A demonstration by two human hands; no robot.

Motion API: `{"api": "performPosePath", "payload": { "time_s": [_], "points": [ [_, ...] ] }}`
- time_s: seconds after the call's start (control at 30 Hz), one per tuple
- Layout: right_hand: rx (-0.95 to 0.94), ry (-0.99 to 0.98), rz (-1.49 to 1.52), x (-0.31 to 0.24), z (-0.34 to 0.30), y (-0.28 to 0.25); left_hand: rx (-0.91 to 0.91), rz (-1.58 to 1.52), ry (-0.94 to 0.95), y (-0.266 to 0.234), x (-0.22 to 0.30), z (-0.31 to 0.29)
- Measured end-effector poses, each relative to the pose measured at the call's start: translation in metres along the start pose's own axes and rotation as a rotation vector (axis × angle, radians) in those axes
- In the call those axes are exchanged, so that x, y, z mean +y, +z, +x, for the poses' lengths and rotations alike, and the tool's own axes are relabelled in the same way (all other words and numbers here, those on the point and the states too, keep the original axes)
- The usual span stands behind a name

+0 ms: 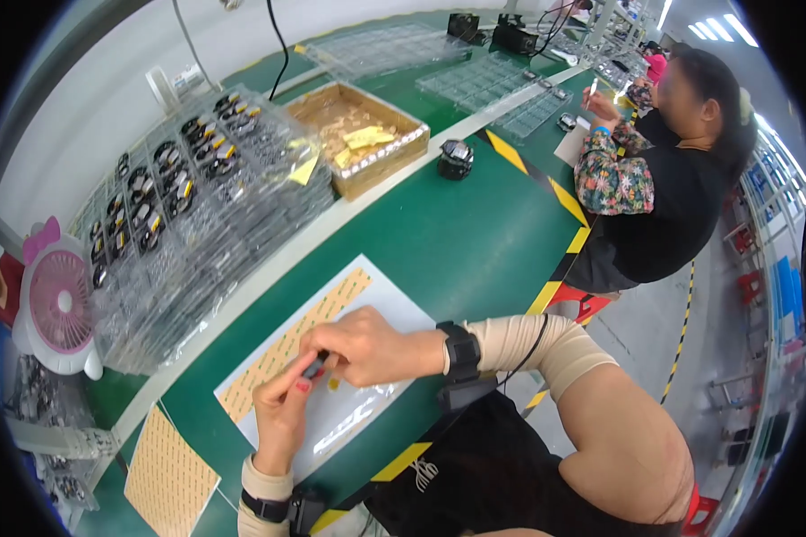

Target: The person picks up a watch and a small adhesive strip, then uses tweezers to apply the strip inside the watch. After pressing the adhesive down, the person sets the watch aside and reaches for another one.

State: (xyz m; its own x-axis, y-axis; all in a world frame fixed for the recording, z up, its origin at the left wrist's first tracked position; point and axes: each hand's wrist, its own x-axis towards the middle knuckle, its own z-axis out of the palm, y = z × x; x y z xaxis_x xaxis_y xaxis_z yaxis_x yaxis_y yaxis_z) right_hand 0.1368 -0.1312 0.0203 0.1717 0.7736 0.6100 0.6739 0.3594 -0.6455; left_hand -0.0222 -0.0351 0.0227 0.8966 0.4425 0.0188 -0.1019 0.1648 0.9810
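Observation:
A small black part (314,365) is pinched between the fingertips of my left hand (282,410) and my right hand (364,345). Its exact kind is hard to make out, since fingers cover much of it. Both hands are closed and meet over a white sheet (403,304) lying on the green bench. Along that sheet's far left side runs a tan strip of stickers (287,342) with rows of small marks. A small yellow piece (334,383) shows just below my right hand's fingers.
Stacked clear trays (197,251) with round black parts stand left, beside a pink fan (63,304). Beyond are a cardboard box (354,183) with yellow scraps and a round black part (456,159). A tan sticker sheet (170,474) lies near left. A co-worker (663,215) sits right.

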Motion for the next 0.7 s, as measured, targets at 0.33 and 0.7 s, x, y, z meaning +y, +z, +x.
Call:
{"api": "performPosePath", "payload": {
  "time_s": [0.33, 0.7],
  "points": [
    [-0.071, -0.177, -0.262, 0.02, 0.012, 0.002, 0.197, -0.497, -0.085, 0.006, -0.014, 0.027],
    [0.467, 0.326, -1.032, 0.096, 0.005, -0.202, 0.03, -0.542, -0.269, 0.007, -0.013, 0.023]
  ]
}}
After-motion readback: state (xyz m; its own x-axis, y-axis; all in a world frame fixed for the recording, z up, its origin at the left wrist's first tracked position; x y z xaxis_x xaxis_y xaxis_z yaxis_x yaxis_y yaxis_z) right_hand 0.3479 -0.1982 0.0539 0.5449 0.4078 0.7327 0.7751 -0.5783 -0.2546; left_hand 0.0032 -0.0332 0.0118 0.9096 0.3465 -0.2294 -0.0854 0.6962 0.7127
